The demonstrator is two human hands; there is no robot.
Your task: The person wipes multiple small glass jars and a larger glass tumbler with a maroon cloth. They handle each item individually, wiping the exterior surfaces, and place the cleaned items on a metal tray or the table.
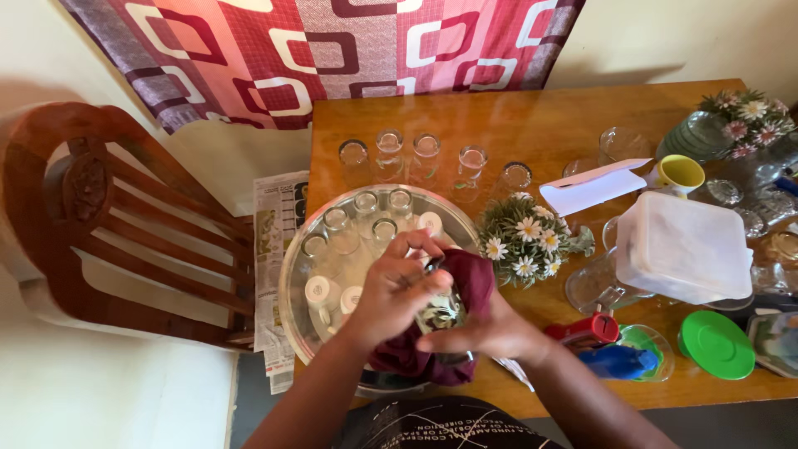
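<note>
My left hand (pixel 392 291) grips the top of a clear drinking glass (pixel 443 310) that lies wrapped in a dark maroon cloth (pixel 465 278). From below and to the right, my right hand (pixel 490 330) cups the cloth and the glass. Both hands hover over the near right part of a round metal tray (pixel 293 283) holding several clear glasses (pixel 349 224). Part of the held glass is hidden by the cloth and my fingers.
A row of several upright glasses (pixel 426 154) stands on the wooden table (pixel 515 112) behind the tray. A bunch of white artificial flowers (pixel 524 237), a white plastic container (pixel 683 247), a yellow mug (pixel 680 173), a green lid (pixel 715 343) and a wooden chair (pixel 108 216) surround them.
</note>
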